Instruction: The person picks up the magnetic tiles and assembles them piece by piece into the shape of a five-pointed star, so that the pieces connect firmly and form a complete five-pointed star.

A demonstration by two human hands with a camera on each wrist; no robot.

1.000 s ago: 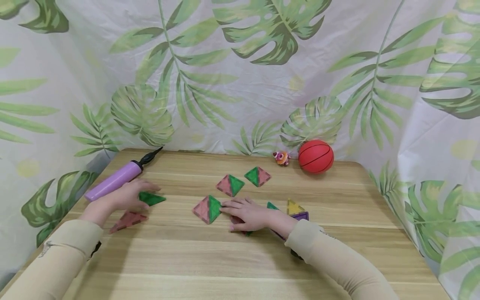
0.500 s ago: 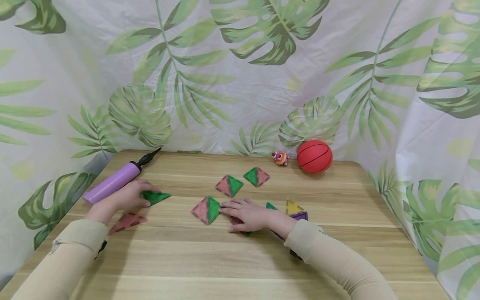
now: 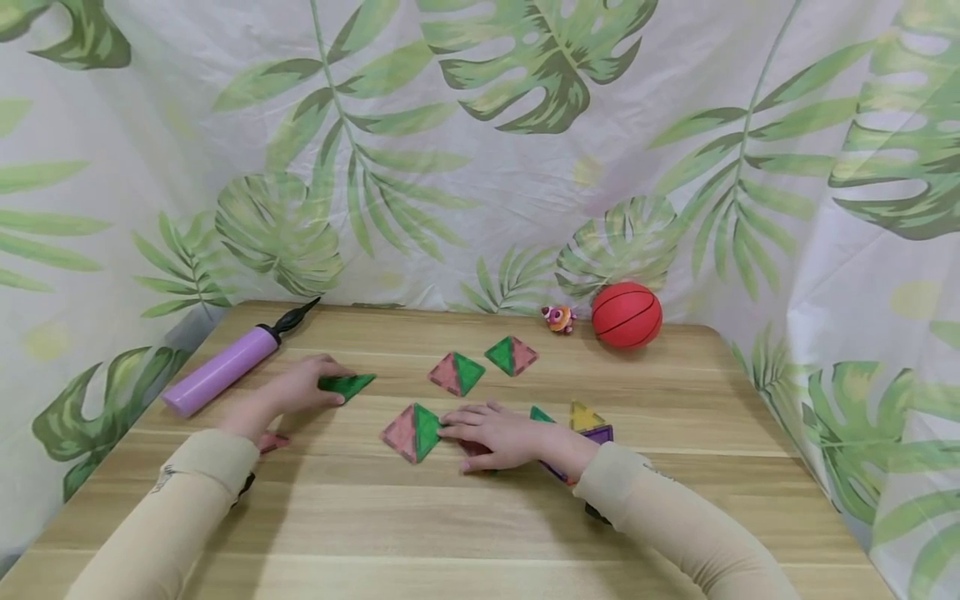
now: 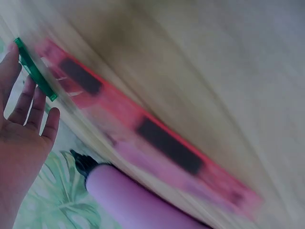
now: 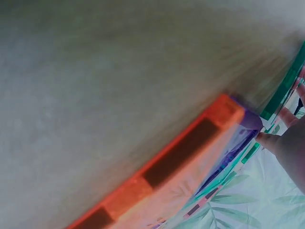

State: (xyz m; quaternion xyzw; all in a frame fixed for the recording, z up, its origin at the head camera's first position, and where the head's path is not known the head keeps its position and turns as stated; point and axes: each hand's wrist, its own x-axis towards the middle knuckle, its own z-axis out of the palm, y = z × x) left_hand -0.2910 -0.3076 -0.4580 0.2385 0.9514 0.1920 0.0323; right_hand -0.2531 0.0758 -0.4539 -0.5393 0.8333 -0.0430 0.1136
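A: Left grip (image 3: 303, 387), quick?
B: Pinching the green triangle (image 3: 349, 384), thumb one side, fingers the other. Tile's tilted, pointed end jutting out to the right, left of the near diamond (image 3: 401, 432). Can't tell if it touches the worktop (image 3: 360, 533).
A: Why that hold?
B: Thin flat piece. My guess: tipping it gives the thumb and fingers something to pinch, and the point stays free.
A: Right grip (image 3: 498, 435)?
B: Fingers extended, not closed, lying over a red and green piece mostly hidden underneath. Looks like it's steadying that piece. Fingertips reach the near diamond's green corner; contact unclear.
A: Red triangle (image 3: 273, 441)?
B: Flat, partly behind the left wrist, well apart from the diamonds. Likely loose, waiting its turn.
A: Other diamonds?
B: Middle diamond (image 3: 456, 373) and far diamond (image 3: 512, 356), each red beside green, apart from one another. Probably spaced so they don't snap together, if those dark edge strips are magnets.
A: Pump (image 3: 221, 369), ball (image 3: 627, 315)?
B: Far left and back right, seemingly kept out of the way.
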